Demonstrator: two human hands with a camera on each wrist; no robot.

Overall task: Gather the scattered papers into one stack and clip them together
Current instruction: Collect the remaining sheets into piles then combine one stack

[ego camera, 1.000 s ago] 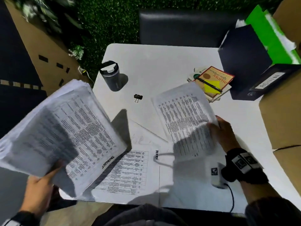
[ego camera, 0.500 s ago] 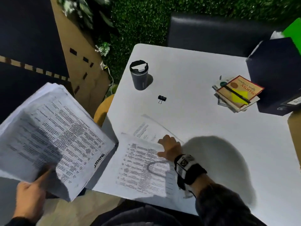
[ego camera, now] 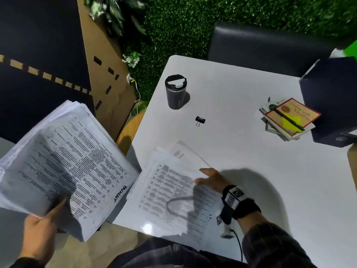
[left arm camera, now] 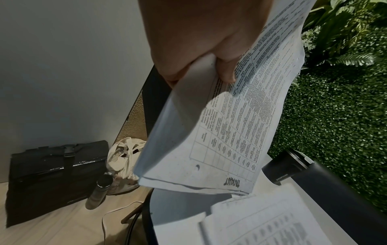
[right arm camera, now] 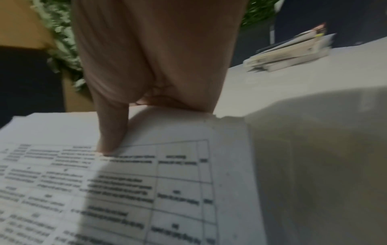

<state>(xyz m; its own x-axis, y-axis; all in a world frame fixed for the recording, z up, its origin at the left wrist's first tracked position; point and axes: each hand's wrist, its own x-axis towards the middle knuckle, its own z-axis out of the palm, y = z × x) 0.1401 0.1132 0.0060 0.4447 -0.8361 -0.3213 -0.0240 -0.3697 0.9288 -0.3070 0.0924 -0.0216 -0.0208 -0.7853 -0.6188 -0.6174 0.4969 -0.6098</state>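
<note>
So the left hand [ego camera: 37, 232] has a thick stack of papers [ego camera: 63, 163] held up off to the left of the tabletop [ego camera: 241, 132], out past its edge. The grip there is a proper pinch: thumb on the printed top sheet, the rest of the fingers tucked under the stack. In the left wrist view you can see the thumb [left arm camera: 227, 69] pressed on the top page and the stack fanning a bit at the far corner.

The right hand [ego camera: 211, 179] is down on the loose sheets [ego camera: 170, 196] still lying at the near edge of the tabletop. The thumb is pressing on top of the printed sheet, and the right wrist view shows that thumb [right arm camera: 111, 132] planted on the page with the other fingers down at the sheet's far edge. I can't tell whether they've curled under the edge or are just resting there; it's blurry. Another sheet [ego camera: 185, 151] pokes out from under that pile toward the middle of the tabletop.

The binder clip [ego camera: 200, 120] is sitting by itself further back on the tabletop, well apart from both hands, near a dark travel mug [ego camera: 175, 91] that's standing upright. Over on the right there's a small pile of books [ego camera: 287, 118] with a pen [ego camera: 289, 120] and a yellow sticky note [ego camera: 289, 121] on top, next to a dark binder [ego camera: 330, 97].
</note>
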